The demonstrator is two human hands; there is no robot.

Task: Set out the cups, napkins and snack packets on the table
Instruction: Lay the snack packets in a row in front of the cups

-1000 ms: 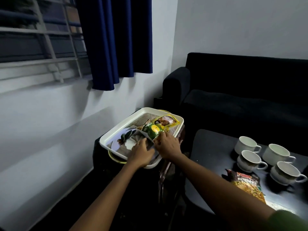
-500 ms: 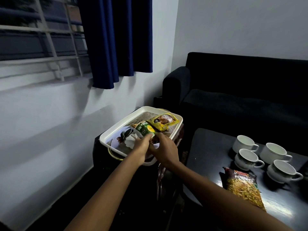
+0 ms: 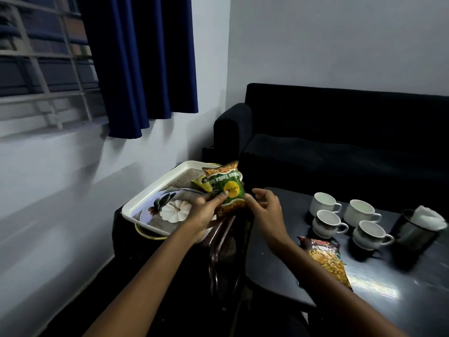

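My left hand (image 3: 202,215) pinches a green snack packet (image 3: 227,187) and holds it upright above the near right corner of the white tray (image 3: 155,188). My right hand (image 3: 266,209) is at the packet's right edge with fingers loosely curled, the thumb touching it. A yellow packet (image 3: 202,184) and a pumpkin-print napkin (image 3: 175,210) lie in the tray. On the dark table (image 3: 279,276) stand several white cups (image 3: 326,221), and an orange snack packet (image 3: 325,260) lies in front of them.
A dark holder (image 3: 413,233) with white tissue stands at the table's right. A black sofa (image 3: 340,142) runs behind the table. The tray sits on a low dark stand by the wall, under a blue curtain (image 3: 141,69) and a barred window.
The green packet has come up out of the tray and moved right, toward the table. My left hand now carries it, and my right hand has slid off to its right edge.
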